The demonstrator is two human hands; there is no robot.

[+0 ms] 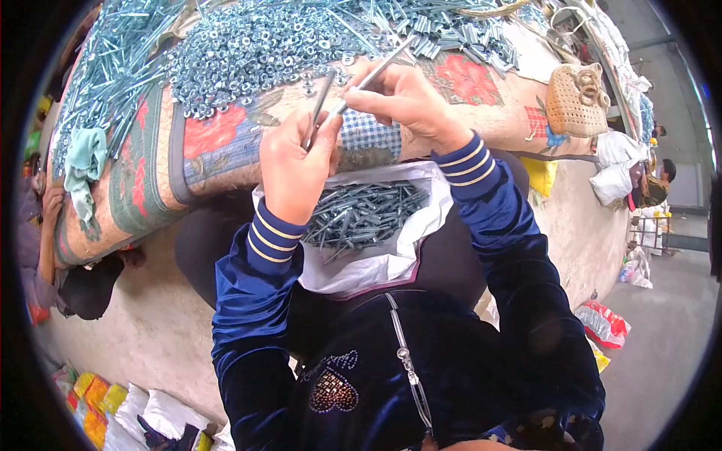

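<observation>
Flowery padded cloth covers the tabletop [519, 101] across the top of the frame, and a pale floor [158, 323] shows below it.

Near the middle, just over the tabletop's edge, two bare hands are busy. Left of centre, the left hand [289, 169] pinches a dark metal rod [322, 101], which points up. Beside it, the right hand [417, 101] grips a shiny metal rod [398, 51] that slants up to the right. Its low end comes close to the left thumb; I cannot tell if they touch.

Just under the hands, an open white sack [432, 218] sits on the lap. Lots of thin metal pieces [365, 214] lie in it, all in a jumble.

Farther up are the big piles. Hex nuts [241, 60] make a wide heap at the top, left of centre. Long thin rods [113, 56] fill the upper left, and short metal tubes [470, 34] lie at the upper right of the heap.

I think the job is partway along. The pieces in the sack look like the done ones, two rods are in hand, and plenty seems left in the piles.

Farther out, a teal cloth [85, 161] hangs at the left, and a woven tan basket [575, 105] stands at the upper right.
</observation>
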